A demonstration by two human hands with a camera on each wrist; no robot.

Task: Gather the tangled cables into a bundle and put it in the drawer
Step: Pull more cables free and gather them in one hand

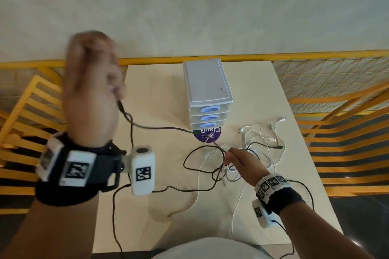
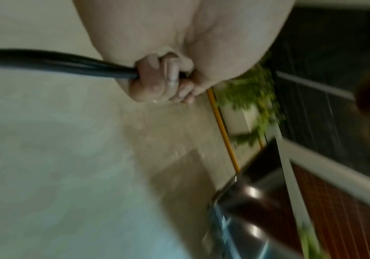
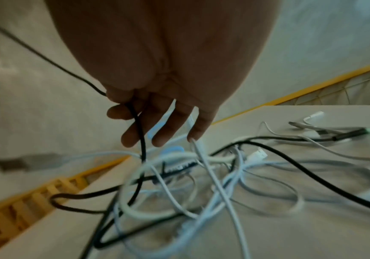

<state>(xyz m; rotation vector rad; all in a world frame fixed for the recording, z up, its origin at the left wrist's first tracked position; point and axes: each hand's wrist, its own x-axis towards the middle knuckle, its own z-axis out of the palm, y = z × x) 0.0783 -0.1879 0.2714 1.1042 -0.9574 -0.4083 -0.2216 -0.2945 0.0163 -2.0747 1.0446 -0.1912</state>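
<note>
A tangle of white and black cables [image 1: 261,149] [image 3: 224,175] lies on the cream table [image 1: 160,94], in front and to the right of a white three-drawer unit [image 1: 207,86] whose drawers are all closed. My left hand [image 1: 92,82] [image 2: 157,82] is raised high at the left, blurred, with its fingers curled round the end of a black cable [image 1: 157,127] [image 2: 58,60]. That cable runs taut down to the tangle. My right hand [image 1: 240,161] [image 3: 157,122] hovers over the tangle's left side. Its thumb pinches the same black cable [image 3: 140,136] against the index finger, and its other fingers are spread.
A round purple sticker [image 1: 207,135] lies under the drawer unit's front. Yellow slatted chairs [image 1: 31,107] [image 1: 347,143] flank the table, with a yellow rail [image 1: 252,57] behind it. Thin black leads from the wrist cameras hang across the near table edge [image 1: 114,216].
</note>
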